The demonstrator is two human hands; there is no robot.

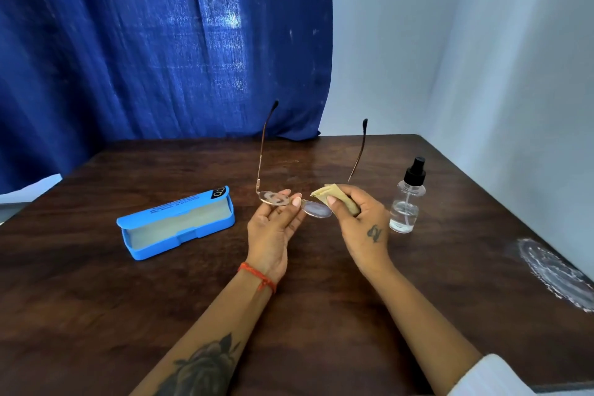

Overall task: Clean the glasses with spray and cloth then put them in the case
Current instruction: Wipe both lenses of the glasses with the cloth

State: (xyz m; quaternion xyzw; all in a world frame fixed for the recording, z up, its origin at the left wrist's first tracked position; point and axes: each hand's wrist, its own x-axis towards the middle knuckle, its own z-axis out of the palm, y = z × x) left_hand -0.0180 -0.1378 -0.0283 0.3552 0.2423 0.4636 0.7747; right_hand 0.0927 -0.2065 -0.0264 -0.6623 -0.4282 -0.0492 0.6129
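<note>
My left hand (273, 225) holds the thin metal-framed glasses (316, 209) by the bridge and left lens, above the table, with both temples unfolded and pointing up and away. Folded in the grip of my right hand (360, 219) is a yellow cloth (324, 193), pressed against the edge of the right lens. The blue glasses case (176, 222) lies open on the table to the left of my hands, with nothing inside. A clear spray bottle (406, 199) with a black pump top stands upright just right of my right hand.
The dark wooden table (321, 299) has a whitish smear (553, 270) near its right edge. A blue curtain (160, 42) hangs behind the table and a white wall (482, 58) runs along the right side.
</note>
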